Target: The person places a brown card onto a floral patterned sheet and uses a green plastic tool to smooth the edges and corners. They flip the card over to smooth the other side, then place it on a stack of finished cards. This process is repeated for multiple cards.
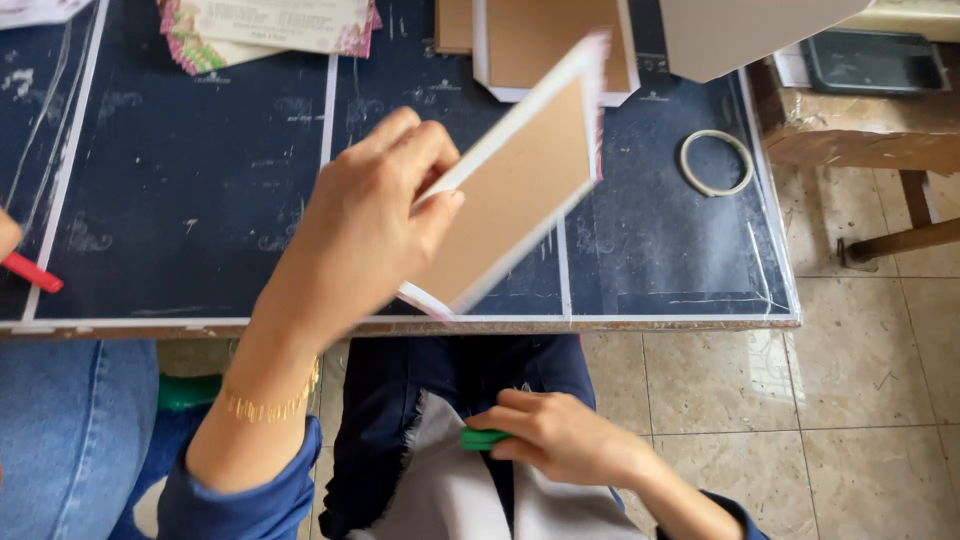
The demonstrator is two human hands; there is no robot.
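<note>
The left hand [365,235] is closed in a pinch on one short edge of a flat rectangular panel of brown cardboard with white paper-wrapped borders [515,185], thumb on the near face and fingers curled behind, holding it tilted up in the air above the dark blue work mat [180,190] so that its far corner points away from the body. The panel looks thin, stiff and light: it holds its plane without sagging from a one-edge grip, so a pinch at the edge or corner seems enough, though the wrapped paper borders are probably the part most easily scuffed or lifted, and the bare brown face gives better friction than the smooth white trim. The right hand [560,440] rests low in the lap, fingers curled shut around a small green tool [483,438] whose shape is mostly hidden, lying against a grey cloth [440,490] over dark trousers. Outward on the mat lie a ring of pale tape [716,162] to the right, another brown-and-white board [540,50] at the far edge, and a stack of floral printed cards [270,25]. A red object [30,272] shows at the left edge.
</note>
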